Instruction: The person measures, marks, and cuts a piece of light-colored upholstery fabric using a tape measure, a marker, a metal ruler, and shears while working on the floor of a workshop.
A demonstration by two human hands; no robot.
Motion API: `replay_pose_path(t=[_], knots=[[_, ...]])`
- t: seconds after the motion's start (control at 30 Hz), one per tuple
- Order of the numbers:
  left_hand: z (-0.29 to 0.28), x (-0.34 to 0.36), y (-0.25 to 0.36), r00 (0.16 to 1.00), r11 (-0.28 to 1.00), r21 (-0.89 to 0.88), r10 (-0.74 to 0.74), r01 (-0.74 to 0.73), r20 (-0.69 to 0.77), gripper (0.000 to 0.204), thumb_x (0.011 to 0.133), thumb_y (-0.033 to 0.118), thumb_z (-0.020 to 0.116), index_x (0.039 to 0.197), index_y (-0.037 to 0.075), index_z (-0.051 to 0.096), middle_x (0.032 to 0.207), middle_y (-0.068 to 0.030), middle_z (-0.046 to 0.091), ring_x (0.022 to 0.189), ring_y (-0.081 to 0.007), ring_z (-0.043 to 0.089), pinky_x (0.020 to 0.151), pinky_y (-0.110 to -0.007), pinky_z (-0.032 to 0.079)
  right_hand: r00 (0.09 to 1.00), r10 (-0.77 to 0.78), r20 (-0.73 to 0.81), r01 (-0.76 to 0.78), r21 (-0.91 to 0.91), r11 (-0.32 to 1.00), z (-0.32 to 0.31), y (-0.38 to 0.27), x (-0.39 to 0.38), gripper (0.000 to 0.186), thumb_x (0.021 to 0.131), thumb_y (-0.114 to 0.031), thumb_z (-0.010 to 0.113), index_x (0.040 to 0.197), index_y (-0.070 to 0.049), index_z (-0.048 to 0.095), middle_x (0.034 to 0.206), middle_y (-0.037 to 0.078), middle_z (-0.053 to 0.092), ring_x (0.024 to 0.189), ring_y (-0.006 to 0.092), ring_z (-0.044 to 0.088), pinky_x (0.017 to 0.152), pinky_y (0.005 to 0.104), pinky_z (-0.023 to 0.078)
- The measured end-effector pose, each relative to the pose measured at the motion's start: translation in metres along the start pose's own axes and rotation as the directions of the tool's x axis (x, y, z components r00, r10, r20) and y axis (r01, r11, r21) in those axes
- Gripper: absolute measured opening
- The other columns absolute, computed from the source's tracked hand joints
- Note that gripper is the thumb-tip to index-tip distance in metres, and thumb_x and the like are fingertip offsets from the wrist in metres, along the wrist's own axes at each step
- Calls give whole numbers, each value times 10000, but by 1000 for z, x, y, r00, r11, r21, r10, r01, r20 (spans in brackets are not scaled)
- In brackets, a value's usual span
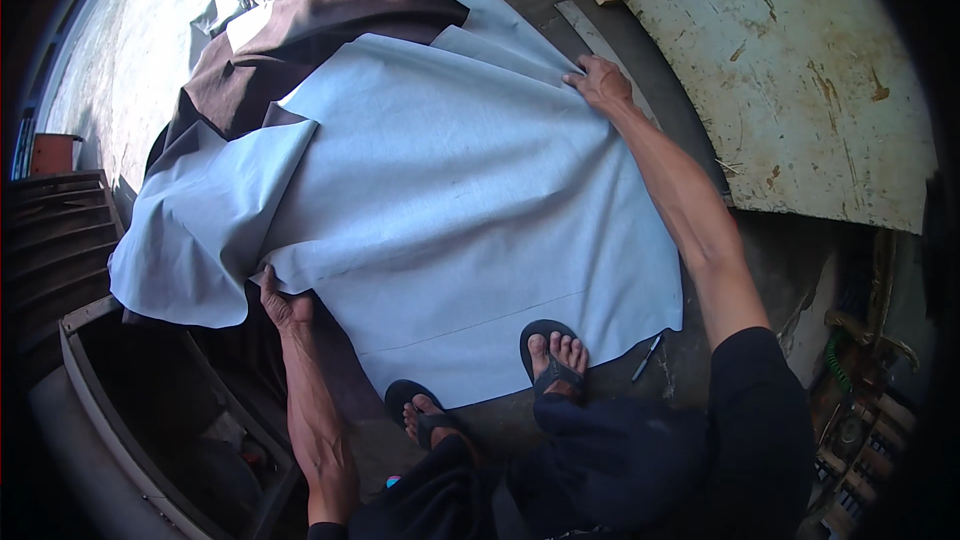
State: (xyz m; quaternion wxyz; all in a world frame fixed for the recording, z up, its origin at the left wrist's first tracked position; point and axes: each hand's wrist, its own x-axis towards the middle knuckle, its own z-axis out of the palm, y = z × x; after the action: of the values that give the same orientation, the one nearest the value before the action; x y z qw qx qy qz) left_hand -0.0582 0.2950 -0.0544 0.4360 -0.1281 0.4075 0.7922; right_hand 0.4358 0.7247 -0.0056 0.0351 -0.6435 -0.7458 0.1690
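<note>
A large pale blue-grey sheet of upholstery fabric [430, 180] spreads over the floor in front of me, with creases across it and a thin drawn line near its lower edge. At its left edge, my left hand [287, 306] is closed on the fabric, thumb up on top. My right hand [603, 87] grips the upper right edge, its fingers partly hidden. Brown fabric [350, 5] lies bunched in folds behind the pale sheet. My sandalled foot [555, 355] rests at the sheet's lower edge, and the other sandal [420, 410] stands at its lower left corner.
A pen [647, 358] lies on the dark floor right of the sheet. A long flat strip [595, 40] sits beyond my right hand. A stained pale board [790, 70] fills the upper right. At left stands an open wooden frame [95, 380]; cluttered metal parts [860, 430] are lower right.
</note>
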Motion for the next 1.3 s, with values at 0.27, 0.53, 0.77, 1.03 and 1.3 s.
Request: replay_pose_path(t=[0.27,0.53,0.77,1.03,1.3], knots=[[-13,3,6,998,998,58,-4,7,-55,265,892,65,624,1140,-27,636,1160,-141,680,1140,-288,621,1075,-444,453,904,49,-425,-88,-73,993,-16,30,51,339,959,-331,573,1233,-139,620,1318,122,612,1169,356,608,939,524,491],[-43,47,52,999,1000,7,2,-2,-42,304,808,-43,626,1109,-15,654,1169,-140,680,1147,-294,618,1104,-475,425,984,52,-171,-66,-79,995,-31,33,72,427,935,-292,585,1292,-63,545,1174,202,628,1156,403,582,952,499,484],[-4,-31,-4,987,916,395,126,-77,-99,392,1018,229,524,1351,22,530,1367,-134,558,1272,-275,514,1128,-435,367,952,93,-291,-35,199,979,-47,87,-127,284,909,-242,653,1104,-36,628,1039,167,664,865,284,672,773,411,530],[-70,-104,-56,939,-680,732,280,45,202,663,1039,527,275,1604,201,158,1674,-123,49,1536,-361,37,1159,-681,58,861,432,-269,-411,134,902,17,143,-359,329,894,-295,699,1034,-2,648,970,145,681,909,332,658,817,438,524],[-74,-76,-29,956,-639,769,241,25,169,685,1025,580,271,1606,253,116,1675,-117,17,1535,-363,5,1148,-703,40,878,443,-178,-428,120,896,20,140,-338,258,869,-268,717,1026,-63,725,948,149,708,889,346,671,826,445,514]])
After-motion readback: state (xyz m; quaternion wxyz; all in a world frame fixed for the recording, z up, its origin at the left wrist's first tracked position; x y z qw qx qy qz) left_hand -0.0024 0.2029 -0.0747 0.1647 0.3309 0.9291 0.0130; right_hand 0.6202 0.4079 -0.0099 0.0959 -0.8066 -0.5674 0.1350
